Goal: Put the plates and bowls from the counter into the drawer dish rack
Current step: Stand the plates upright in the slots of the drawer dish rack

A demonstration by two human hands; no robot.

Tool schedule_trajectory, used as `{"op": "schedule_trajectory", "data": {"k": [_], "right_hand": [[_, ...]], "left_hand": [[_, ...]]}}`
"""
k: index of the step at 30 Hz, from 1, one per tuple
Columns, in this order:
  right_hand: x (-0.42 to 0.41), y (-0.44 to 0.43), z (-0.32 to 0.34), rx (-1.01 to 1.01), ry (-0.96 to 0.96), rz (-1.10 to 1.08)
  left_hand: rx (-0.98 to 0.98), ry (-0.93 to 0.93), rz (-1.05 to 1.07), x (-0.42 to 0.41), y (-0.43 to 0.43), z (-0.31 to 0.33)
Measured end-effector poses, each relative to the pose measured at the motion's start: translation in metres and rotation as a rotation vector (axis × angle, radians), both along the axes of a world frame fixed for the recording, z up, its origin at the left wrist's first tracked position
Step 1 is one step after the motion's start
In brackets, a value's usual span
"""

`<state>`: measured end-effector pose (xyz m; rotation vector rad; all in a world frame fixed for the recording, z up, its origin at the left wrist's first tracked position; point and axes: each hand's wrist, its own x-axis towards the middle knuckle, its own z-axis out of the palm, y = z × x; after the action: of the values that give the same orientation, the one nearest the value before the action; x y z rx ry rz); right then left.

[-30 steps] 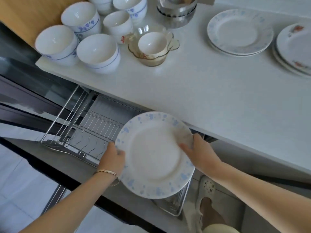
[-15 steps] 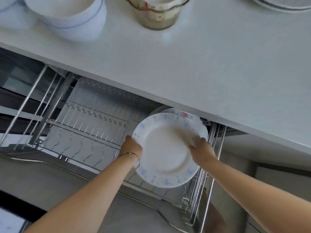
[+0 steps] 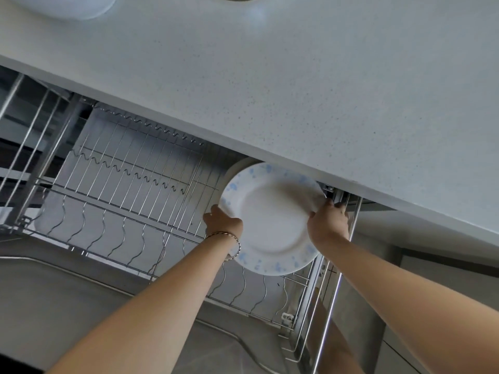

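The blue-flecked white plate [image 3: 270, 220] stands tilted, its face toward the camera, at the right end of the drawer dish rack [image 3: 121, 184]. Its upper rim is tucked just under the front edge of the counter [image 3: 270, 90]. The left grip [image 3: 224, 220] holds the plate's left rim, fingers curled behind it. The right grip [image 3: 328, 225] pinches the upper right rim, with the thumb on the plate's face. Whether the lower rim already sits in a slot cannot be told, as the plate hides the wires beneath it. Just behind it the pale edge of a second plate [image 3: 237, 166] shows, standing in the rack at the same end. To the left, the rack's rows of wavy wire dividers hold nothing in the slots that show. A thin bracelet [image 3: 229, 236] circles the left wrist. On the counter above, the underside of a white bowl [image 3: 81, 6] shows at the top left corner.
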<state>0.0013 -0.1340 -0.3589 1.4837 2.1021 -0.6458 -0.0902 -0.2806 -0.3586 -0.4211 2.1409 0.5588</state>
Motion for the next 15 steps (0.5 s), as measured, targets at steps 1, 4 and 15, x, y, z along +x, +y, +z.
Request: {"op": "schedule_trajectory", "data": {"k": [1,4,15], "right_hand": [[0.002,0.000,0.000,-0.009,0.043,-0.019],[0.006,-0.002,-0.003,-0.105,0.184,-0.125],[0.010,-0.006,0.014,-0.107,0.111,-0.108]], "left_hand": [[0.058,0.007,0.056,0.001,-0.002,0.000],[0.200,-0.002,0.233,0.013,-0.008,0.002],[0.206,-0.150,0.192,0.032,-0.032,0.000]]}}
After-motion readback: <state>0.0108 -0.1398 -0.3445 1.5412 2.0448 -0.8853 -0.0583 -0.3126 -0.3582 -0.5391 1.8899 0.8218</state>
